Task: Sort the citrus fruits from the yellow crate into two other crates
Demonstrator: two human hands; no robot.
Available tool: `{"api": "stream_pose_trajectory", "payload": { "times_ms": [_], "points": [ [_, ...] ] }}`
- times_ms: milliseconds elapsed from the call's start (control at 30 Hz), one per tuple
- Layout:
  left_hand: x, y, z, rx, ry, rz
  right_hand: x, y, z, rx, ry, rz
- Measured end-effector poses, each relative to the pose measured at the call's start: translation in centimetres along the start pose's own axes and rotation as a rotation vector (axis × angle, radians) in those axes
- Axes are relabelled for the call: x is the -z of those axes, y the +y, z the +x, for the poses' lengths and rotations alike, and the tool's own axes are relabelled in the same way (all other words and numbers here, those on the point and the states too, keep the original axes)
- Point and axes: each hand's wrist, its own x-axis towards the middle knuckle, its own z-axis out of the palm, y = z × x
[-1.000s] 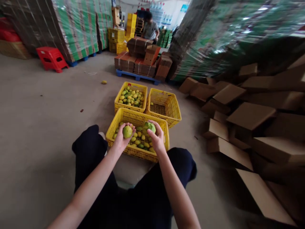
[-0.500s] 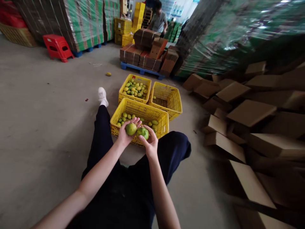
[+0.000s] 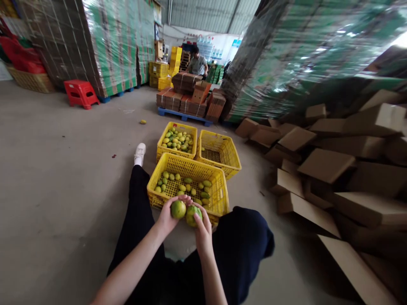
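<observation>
Just over the near rim of the front yellow crate point(image 3: 178, 160), I hold a round green-yellow fruit in each hand. My left hand point(image 3: 167, 216) is cupped around one fruit point(image 3: 178, 209), its fingers reaching behind it. Thumb and fingers of my right hand point(image 3: 204, 224) grip the other, a greener fruit point(image 3: 191, 215) with a patchy skin. The two fruits sit side by side, very close together. Several similar fruits point(image 3: 165, 174) lie at the left of the crate's floor, and more fruits point(image 3: 206, 189) are grouped toward its right side.
Behind stand a yellow crate point(image 3: 159, 148) full of yellow-green fruits and another crate point(image 3: 238, 157) with little in it. Cardboard boxes point(image 3: 327, 163) heap up at right. A red stool point(image 3: 81, 94), a loose fruit point(image 3: 143, 122), a loaded blue pallet point(image 3: 184, 116) and a person point(image 3: 197, 65) are farther off.
My view has tilted up, so the crates and hands appear lower and more of the back wall shows. Both hands still hold their fruits, now nearer the front crate's near rim.
</observation>
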Motion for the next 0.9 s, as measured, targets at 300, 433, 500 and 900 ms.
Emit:
{"api": "stream_pose_trajectory", "payload": {
  "times_ms": [300,433,500,900],
  "points": [
    [0.5,-0.3,-0.3,0.173,0.175,-0.177,0.5,-0.7,-1.8,-0.059,0.083,0.033],
    [0.0,-1.2,0.1,0.213,0.25,-0.192,1.7,-2.9,-1.2,-0.038,0.126,0.006],
    [-0.2,-1.7,0.3,0.21,0.259,-0.182,2.2,-3.4,-0.7,-0.042,0.165,0.047],
    [-1.4,-1.2,4.6,0.188,0.144,-0.111,1.5,0.8,4.4,0.02,0.11,0.488]
  ]
}}
